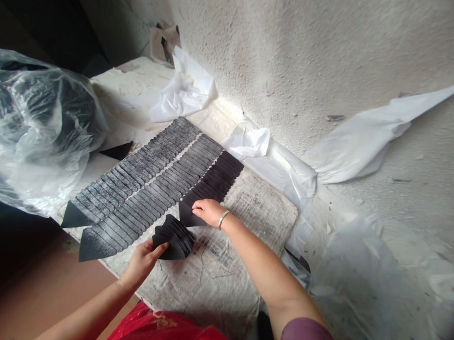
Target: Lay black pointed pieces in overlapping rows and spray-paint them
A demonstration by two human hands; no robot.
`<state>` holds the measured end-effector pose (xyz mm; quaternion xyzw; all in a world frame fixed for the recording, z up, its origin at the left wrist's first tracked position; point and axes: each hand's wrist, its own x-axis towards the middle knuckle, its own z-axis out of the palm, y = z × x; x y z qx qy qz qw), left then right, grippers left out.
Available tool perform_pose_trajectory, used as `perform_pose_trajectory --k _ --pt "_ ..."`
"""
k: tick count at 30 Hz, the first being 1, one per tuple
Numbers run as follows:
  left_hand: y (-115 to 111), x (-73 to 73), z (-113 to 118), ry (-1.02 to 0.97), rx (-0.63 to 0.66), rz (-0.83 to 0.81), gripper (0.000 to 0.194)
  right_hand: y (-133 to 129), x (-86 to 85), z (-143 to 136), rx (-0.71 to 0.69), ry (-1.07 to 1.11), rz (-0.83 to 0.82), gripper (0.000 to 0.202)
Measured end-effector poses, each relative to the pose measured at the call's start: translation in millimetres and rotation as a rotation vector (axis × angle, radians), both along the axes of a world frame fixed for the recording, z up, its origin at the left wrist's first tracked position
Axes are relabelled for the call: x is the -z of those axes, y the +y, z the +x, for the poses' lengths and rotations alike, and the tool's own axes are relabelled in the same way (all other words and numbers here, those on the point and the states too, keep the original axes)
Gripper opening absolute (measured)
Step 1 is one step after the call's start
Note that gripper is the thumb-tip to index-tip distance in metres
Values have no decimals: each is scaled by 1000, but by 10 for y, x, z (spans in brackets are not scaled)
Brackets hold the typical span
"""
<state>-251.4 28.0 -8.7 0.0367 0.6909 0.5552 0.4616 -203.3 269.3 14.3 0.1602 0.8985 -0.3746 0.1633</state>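
Three slanting rows of overlapping dark pieces lie on a cloth-covered board (259, 201). The far-left row (136, 171) and the middle row (162, 187) are speckled whitish; the shorter right row (221, 175) is plain black. My left hand (144, 256) grips a fanned stack of black pieces (173, 238) over the board's near part. At the near end of the black row, my right hand (209, 212), with a bracelet on its wrist, pinches a black piece (189, 215) against the board.
A large clear plastic bag (41, 127) with dark contents sits at the left. White sheeting (189, 90) lies behind the board, and more hangs along the rough wall (292, 57). A brown scrap (165, 42) stands at the back.
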Motion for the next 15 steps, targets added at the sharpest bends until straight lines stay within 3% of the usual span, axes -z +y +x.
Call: perform_pose_trajectory --k 5,15 --pt "-58 65 41 29 201 42 26 -58 145 -103 39 -75 88 16" --pt "258 -22 -150 321 581 129 20 -97 141 -198 38 -158 198 14"
